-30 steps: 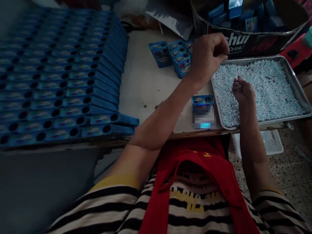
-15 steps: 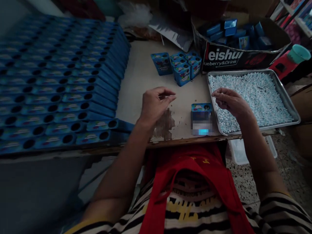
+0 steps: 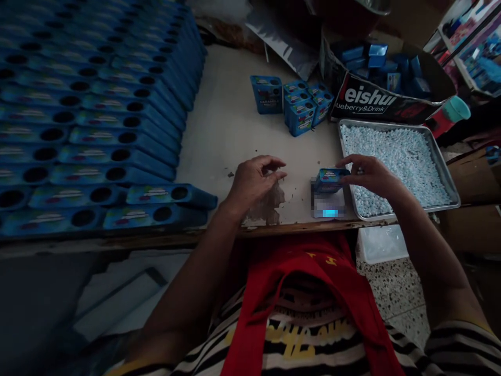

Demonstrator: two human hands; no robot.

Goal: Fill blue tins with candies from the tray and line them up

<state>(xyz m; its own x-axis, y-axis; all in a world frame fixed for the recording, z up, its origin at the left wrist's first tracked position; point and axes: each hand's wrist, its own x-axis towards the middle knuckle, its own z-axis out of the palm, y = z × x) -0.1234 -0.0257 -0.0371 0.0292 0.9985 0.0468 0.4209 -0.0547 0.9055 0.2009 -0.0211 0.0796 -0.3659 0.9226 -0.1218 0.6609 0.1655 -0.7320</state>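
My right hand [image 3: 366,171] has its thumb and forefinger at the right end of a small blue box [image 3: 330,179], with a few pale candies in its curled fingers. That box is on or just over a small scale [image 3: 327,204] whose display glows blue. To the left, my left hand [image 3: 258,177] hovers above the worn table [image 3: 223,130], fingers apart and empty. A metal tray [image 3: 458,201] of pale blue and white candies lies beyond my right hand. Several blue boxes [image 3: 303,112] stand behind the scale, one [image 3: 267,94] slightly apart.
Long rows of blue boxes [image 3: 129,138] cover the left side of the table. A black carton [image 3: 364,99] with more blue boxes is at the back right. Beside it is a red and teal container [image 3: 450,115]. Below the table edge sits a clear plastic tub [image 3: 383,243].
My right hand has moved from the tray's left edge to the blue box, which now sits tilted. My left hand's fingers have spread a little. The camera view has shifted.
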